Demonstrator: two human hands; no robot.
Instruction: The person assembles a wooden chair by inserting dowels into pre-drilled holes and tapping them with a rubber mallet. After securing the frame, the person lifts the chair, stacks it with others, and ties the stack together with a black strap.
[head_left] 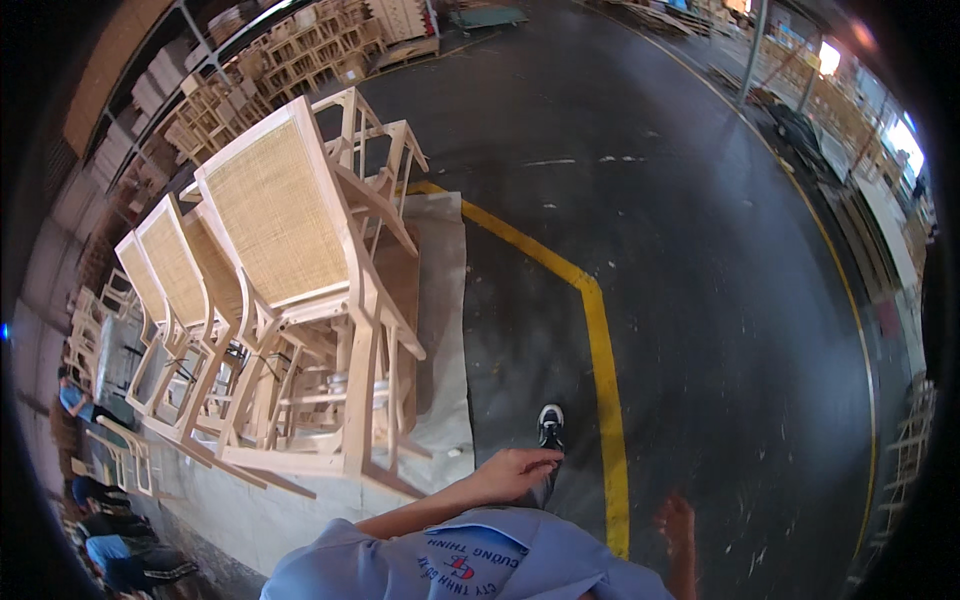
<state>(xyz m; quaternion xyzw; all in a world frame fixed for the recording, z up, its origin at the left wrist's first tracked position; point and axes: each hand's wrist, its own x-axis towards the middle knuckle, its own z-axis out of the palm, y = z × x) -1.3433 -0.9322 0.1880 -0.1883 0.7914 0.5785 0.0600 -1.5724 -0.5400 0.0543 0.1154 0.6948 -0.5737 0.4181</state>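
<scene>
My left hand (515, 473) hangs in front of my body, loosely bent with its fingers partly stretched. Nothing shows in it. Closest to it stand light wooden chairs (365, 420) on a pale floor sheet (447, 350), apart from the hand. My right hand (676, 518) hangs low at my right side, a little blurred, with its fingers apart and no object seen in it. The floor (740, 400) lies beneath it. The chair nearest me has a woven backrest (280, 215); more such chairs are lined up beyond it, on the left.
A yellow line (606, 400) bends along the dark floor beside my shoe (550, 425). Stacked wooden frames (300, 60) fill the far left. Boards (865, 235) lie along the right side. At the lower left, people in blue (120, 550) are near other chair frames (125, 455).
</scene>
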